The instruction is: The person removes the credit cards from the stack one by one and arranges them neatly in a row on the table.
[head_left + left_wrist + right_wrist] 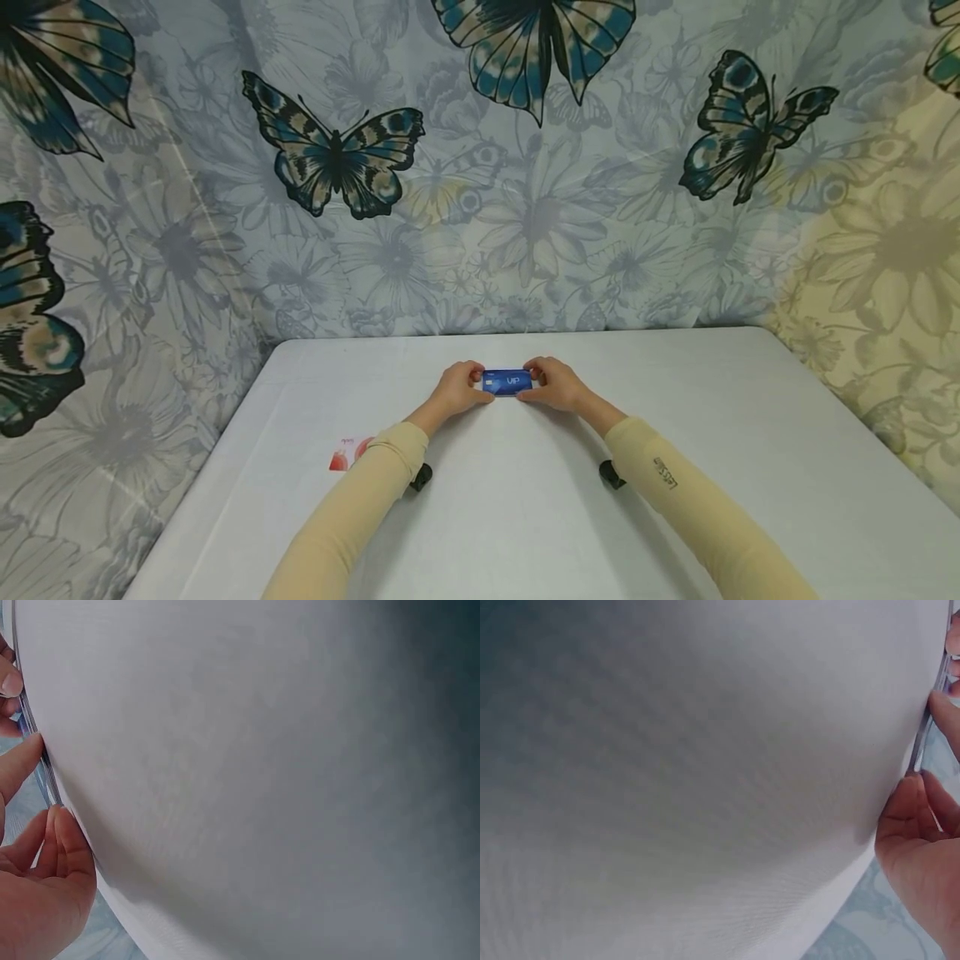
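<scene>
Both hands hold a blue card (507, 382) marked "VIP" over the far middle of the table. Several thin edges lie together in the left wrist view, so it looks like a stack of cards (51, 780). My left hand (457, 388) pinches the left end between thumb and fingers. At the right end, my right hand (558, 386) grips in the same way. The right wrist view shows the right hand (922, 832) at the stack's edge (922, 739), low over the white surface.
A red and white card (348, 454) lies on the white table (525, 517), partly behind the left sleeve. Dark straps (612, 474) show below the wrists. Beyond the table's far edge hangs a butterfly-patterned cloth (540, 225).
</scene>
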